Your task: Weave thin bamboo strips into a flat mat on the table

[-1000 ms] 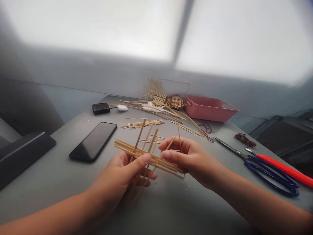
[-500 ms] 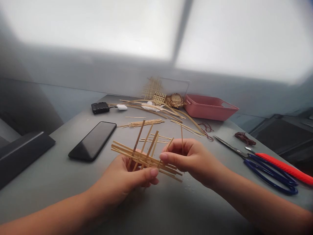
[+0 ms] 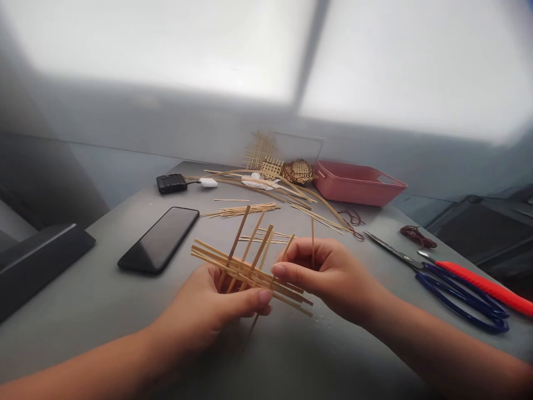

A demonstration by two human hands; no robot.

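Right of the phone [image 3: 158,241], the left hand [image 3: 220,297] clamps a strip lattice [image 3: 251,270]; the right hand [image 3: 320,272] pinches 1 cross strip [image 3: 287,248] (near the lattice's edge). If the left grip slackened, loose crossings could slide askew.

I can't read any text, label, brand, number or sign from where I sit. The black phone [image 3: 159,240] has a dark screen with no characters I can make out. I find no legible lettering on the black device [image 3: 171,184] just beyond the phone, the pink basket [image 3: 353,191] farther off to its right, or the scissors [image 3: 412,262] well to its right.
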